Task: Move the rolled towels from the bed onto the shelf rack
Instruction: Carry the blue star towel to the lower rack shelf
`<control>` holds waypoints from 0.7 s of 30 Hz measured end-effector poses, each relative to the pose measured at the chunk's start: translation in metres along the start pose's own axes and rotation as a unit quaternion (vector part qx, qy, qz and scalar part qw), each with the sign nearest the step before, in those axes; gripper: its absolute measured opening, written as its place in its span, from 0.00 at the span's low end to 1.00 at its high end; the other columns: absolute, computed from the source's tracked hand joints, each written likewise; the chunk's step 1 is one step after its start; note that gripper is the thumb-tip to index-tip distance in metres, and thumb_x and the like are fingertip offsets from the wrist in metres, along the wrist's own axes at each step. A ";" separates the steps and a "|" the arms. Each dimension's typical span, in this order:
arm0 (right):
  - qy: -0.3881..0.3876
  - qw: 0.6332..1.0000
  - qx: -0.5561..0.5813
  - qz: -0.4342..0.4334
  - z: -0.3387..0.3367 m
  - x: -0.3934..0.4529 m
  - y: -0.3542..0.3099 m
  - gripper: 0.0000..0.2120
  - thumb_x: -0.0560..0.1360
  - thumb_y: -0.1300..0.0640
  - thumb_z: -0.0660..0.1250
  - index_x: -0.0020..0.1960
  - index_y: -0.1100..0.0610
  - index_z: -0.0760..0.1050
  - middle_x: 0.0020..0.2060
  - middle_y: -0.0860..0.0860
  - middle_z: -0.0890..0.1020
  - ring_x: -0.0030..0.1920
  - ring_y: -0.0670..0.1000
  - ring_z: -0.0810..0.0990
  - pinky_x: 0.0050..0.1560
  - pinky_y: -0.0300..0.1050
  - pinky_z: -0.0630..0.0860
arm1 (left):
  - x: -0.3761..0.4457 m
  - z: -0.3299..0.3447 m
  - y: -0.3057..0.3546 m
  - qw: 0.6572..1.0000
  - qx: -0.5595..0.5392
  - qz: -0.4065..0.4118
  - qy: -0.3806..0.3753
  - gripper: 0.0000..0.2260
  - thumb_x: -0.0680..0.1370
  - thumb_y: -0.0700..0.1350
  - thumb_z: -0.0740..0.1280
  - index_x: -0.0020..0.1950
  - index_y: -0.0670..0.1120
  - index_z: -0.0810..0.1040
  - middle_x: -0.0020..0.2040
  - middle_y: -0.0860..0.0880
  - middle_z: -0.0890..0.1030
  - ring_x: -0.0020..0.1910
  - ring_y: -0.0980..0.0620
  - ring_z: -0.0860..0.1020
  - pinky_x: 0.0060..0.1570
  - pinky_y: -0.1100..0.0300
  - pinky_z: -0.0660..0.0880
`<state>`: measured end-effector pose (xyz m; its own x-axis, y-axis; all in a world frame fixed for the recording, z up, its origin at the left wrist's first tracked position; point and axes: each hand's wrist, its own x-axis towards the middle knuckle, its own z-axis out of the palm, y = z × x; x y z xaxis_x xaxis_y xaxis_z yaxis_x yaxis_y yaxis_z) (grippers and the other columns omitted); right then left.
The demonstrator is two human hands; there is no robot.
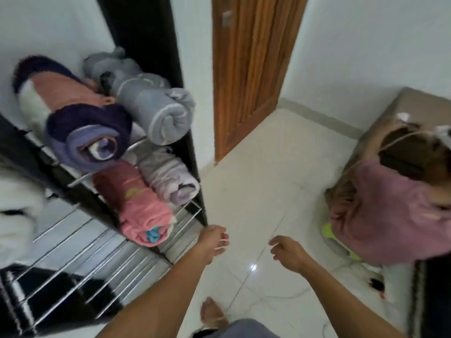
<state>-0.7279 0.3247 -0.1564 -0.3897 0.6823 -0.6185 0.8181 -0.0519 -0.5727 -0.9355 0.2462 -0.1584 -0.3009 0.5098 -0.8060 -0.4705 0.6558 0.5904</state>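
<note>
A black shelf rack (pixel 192 152) with metal bars stands at the left. Its top tier carries a rolled purple-and-pink towel (pixel 80 132) and a rolled grey towel (pixel 156 111). One tier down lie a rolled pink towel (pixel 141 211) and a pale lilac one (pixel 170 181). My left hand (pixel 212 242) hangs just right of the pink towel, fingers loosely apart, holding nothing. My right hand (pixel 288 252) is over the floor, empty as well. The bed is not clearly in view.
A wooden door (pixel 249 69) stands behind the rack. At the right a mauve cloth (pixel 390 215) and tangled items lie over a beige box (pixel 395 111). White tiled floor (pixel 268 191) spreads between. My bare foot (pixel 212 313) is at the bottom. White cloth (pixel 14 215) shows at the left edge.
</note>
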 end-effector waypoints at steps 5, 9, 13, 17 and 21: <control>0.192 0.942 0.238 0.136 -0.054 -0.133 0.146 0.09 0.75 0.64 0.62 0.53 0.58 0.75 0.44 0.55 0.81 0.38 0.50 0.80 0.36 0.37 0.73 | -0.053 0.171 -0.017 0.961 0.229 0.058 -0.142 0.07 0.79 0.41 0.61 0.41 0.48 0.73 0.37 0.48 0.77 0.34 0.52 0.76 0.36 0.60 0.70; 0.336 0.842 0.385 0.175 -0.064 -0.248 0.248 0.07 0.75 0.64 0.63 0.51 0.58 0.74 0.41 0.54 0.79 0.37 0.49 0.79 0.32 0.35 0.72 | -0.126 0.312 -0.086 0.868 0.383 0.105 -0.299 0.09 0.79 0.40 0.61 0.39 0.48 0.71 0.34 0.49 0.75 0.31 0.53 0.73 0.34 0.63 0.67; 0.472 0.714 0.473 0.209 -0.052 -0.366 0.332 0.08 0.75 0.66 0.63 0.43 0.54 0.74 0.38 0.56 0.80 0.33 0.50 0.77 0.35 0.42 0.71 | -0.201 0.419 -0.180 0.779 0.463 0.102 -0.410 0.09 0.80 0.41 0.60 0.40 0.48 0.71 0.36 0.49 0.76 0.31 0.53 0.73 0.33 0.63 0.66; 0.588 0.554 0.525 0.268 -0.031 -0.458 0.401 0.06 0.75 0.65 0.63 0.44 0.57 0.75 0.33 0.55 0.80 0.34 0.52 0.77 0.35 0.42 0.72 | -0.266 0.484 -0.263 0.673 0.548 0.095 -0.487 0.08 0.80 0.43 0.61 0.42 0.49 0.72 0.37 0.51 0.78 0.28 0.57 0.76 0.32 0.64 0.68; 0.628 0.455 0.556 0.298 -0.025 -0.498 0.458 0.05 0.76 0.65 0.62 0.45 0.60 0.76 0.30 0.56 0.79 0.33 0.53 0.77 0.36 0.43 0.74 | -0.296 0.537 -0.326 0.625 0.581 0.047 -0.519 0.04 0.81 0.44 0.61 0.46 0.48 0.73 0.41 0.49 0.78 0.34 0.54 0.76 0.34 0.62 0.71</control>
<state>-0.1483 -0.0201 -0.0976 0.8829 0.1472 -0.4460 -0.3715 -0.3621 -0.8549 -0.2470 0.1804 -0.0892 0.7026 0.2668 -0.6597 0.6104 0.2506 0.7514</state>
